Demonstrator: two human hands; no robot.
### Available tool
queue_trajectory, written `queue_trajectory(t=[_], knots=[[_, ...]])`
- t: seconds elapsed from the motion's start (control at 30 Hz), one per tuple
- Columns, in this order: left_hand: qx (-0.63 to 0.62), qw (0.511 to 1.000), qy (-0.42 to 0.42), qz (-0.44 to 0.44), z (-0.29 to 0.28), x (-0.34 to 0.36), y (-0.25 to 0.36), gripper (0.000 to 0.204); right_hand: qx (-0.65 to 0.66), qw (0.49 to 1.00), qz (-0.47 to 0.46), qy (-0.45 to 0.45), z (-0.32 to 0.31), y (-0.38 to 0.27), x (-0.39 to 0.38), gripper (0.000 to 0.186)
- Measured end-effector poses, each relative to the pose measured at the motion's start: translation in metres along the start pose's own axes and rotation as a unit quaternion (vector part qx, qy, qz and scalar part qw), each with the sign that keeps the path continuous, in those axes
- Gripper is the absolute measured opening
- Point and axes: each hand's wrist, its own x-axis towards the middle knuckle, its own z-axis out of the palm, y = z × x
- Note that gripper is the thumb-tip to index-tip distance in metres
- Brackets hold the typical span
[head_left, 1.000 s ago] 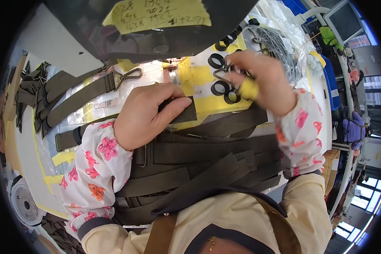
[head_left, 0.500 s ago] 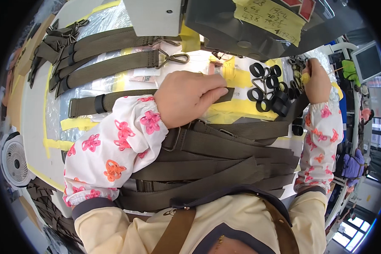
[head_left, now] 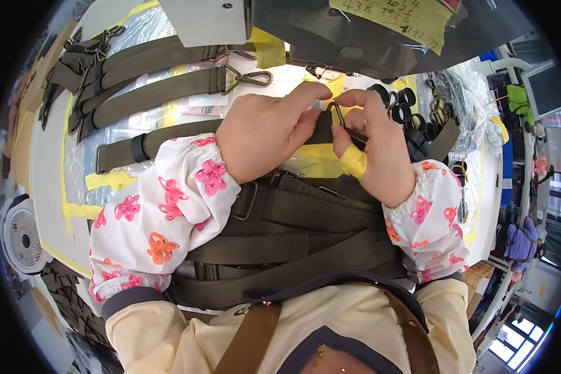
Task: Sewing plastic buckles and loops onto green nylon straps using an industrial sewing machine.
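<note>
My left hand (head_left: 255, 132) is closed on a dark olive webbing strap (head_left: 187, 132), pinching it close to its free end. That strap runs left under my sleeve to a black keeper loop (head_left: 138, 148) and a folded end. Facing it, my right hand (head_left: 383, 149), with yellow tape round the thumb, grips a dark metal hook (head_left: 336, 113) by the strap's end. Fingers partly hide the hook, so I cannot tell whether the webbing passes through it. Above my left hand lie straps (head_left: 162, 93) fitted with a metal snap hook (head_left: 257, 78).
Several black rings (head_left: 405, 115) lie beyond my right hand, with metal hooks (head_left: 439, 103) beside them. A pile of webbing straps (head_left: 293, 246) spreads in front of me. A grey machine body (head_left: 380, 34) overhangs the table's far side. At left stands a white fan (head_left: 23, 234).
My right hand has come left from the metal hooks at the far right, bringing one hook to the strap end. My left hand keeps its grip, shifting slightly left.
</note>
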Motion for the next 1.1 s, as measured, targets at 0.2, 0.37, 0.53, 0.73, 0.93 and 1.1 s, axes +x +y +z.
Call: queue_trajectory(t=[0.2, 0.37, 0.53, 0.73, 0.93, 1.1], knots=[[-0.032, 0.999, 0.002, 0.022, 0.002, -0.003, 0.005, 0.026, -0.009, 0.998, -0.051, 0.019, 0.014, 0.008, -0.001, 0.03], [-0.118, 0.99, -0.042, -0.059, 0.002, 0.003, 0.005, 0.02, -0.02, 0.989, -0.149, -0.001, 0.018, 0.002, -0.009, 0.023], [-0.05, 0.989, -0.124, -0.056, -0.024, 0.011, 0.005, 0.014, 0.105, 0.984, -0.092, 0.111, 0.017, 0.008, -0.002, 0.017], [0.085, 0.995, -0.057, 0.023, -0.008, -0.001, 0.018, 0.02, 0.398, 0.908, 0.128, 0.002, 0.018, 0.009, -0.002, 0.026], [-0.053, 0.998, -0.033, 0.006, -0.005, -0.003, 0.006, 0.015, 0.348, 0.913, 0.21, -0.039, 0.013, 0.003, -0.003, 0.033], [-0.23, 0.959, -0.115, -0.121, -0.005, -0.002, -0.001, 0.015, 0.332, 0.909, 0.229, -0.105, 0.006, 0.001, -0.004, 0.034]])
